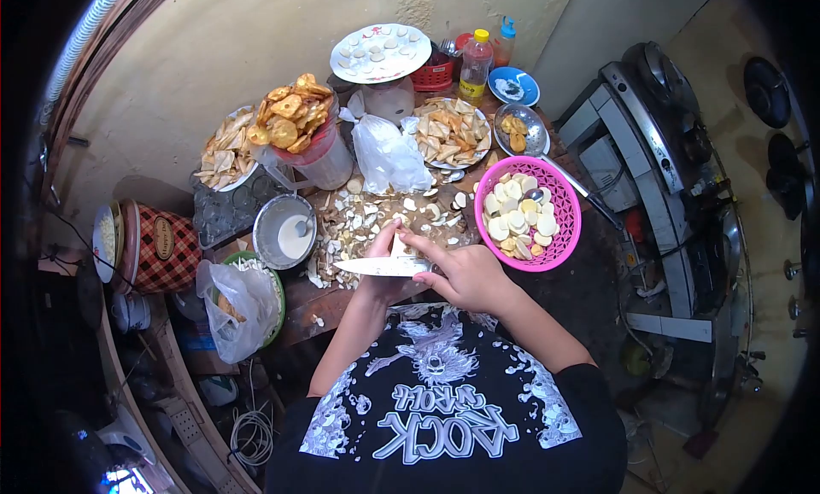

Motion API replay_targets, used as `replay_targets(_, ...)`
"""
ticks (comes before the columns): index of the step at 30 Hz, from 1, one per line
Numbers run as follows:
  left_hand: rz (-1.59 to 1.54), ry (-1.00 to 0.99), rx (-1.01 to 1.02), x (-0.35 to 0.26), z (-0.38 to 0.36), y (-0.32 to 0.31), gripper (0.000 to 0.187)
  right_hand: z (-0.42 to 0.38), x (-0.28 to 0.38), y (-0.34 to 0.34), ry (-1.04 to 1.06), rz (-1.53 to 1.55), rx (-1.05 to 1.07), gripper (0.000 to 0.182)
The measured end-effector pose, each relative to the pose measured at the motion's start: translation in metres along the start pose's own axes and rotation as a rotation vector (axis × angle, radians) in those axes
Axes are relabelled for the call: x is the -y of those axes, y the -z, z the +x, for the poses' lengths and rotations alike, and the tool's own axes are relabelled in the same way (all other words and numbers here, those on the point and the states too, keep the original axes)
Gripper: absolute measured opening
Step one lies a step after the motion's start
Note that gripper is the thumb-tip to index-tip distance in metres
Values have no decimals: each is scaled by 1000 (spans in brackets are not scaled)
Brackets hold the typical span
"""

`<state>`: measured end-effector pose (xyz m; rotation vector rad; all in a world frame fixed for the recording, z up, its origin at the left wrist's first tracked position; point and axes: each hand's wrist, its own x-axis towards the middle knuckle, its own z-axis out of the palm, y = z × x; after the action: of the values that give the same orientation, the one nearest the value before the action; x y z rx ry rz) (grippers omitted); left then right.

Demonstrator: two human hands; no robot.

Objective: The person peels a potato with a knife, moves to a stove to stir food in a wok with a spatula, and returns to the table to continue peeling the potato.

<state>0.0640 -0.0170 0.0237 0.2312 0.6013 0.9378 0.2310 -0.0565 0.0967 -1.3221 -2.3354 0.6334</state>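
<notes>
My right hand point(468, 276) is closed round a knife point(389, 267), its broad pale blade lying level across the front of my left hand and its tip pointing left. Between the thumb and fingers of my left hand point(381, 248) is a small pale piece of peeled root or tuber point(399, 245), partly hidden by the fingers and blade. Peelings and scraps point(363, 225) cover the wooden table point(303, 299) beneath both hands. To the right, a pink basket point(574, 212) holds pale round slices point(517, 221) and a spoon.
A metal bowl point(263, 251) with white liquid stands left, near a plastic bag point(237, 310). Behind are a container heaped with fried slices point(295, 114), a white bag point(376, 152), plates of triangular pieces point(453, 131), a skimmer point(534, 131) and a bottle point(475, 71). A stove point(641, 144) stands right.
</notes>
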Motion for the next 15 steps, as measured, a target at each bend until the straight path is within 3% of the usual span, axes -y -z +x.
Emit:
replay_targets(2,17,11,18,-3,0,0,19,0,1,-2,-12,12,-9,51)
replay_targets(6,113,-266,-178,8,-2,-11,13,2,-6,-16,22,50,-124,44)
replay_targets(9,121,-485,-124,15,-1,-9,15,4,-4,-21,27,99,-201,40)
replay_targets(13,196,-605,-167,13,-2,-17,16,7,-3,-32,-55,248,-252,33)
replay_targets(15,291,-605,-248,10,-3,-19,16,8,-10,-48,-186,700,-224,29)
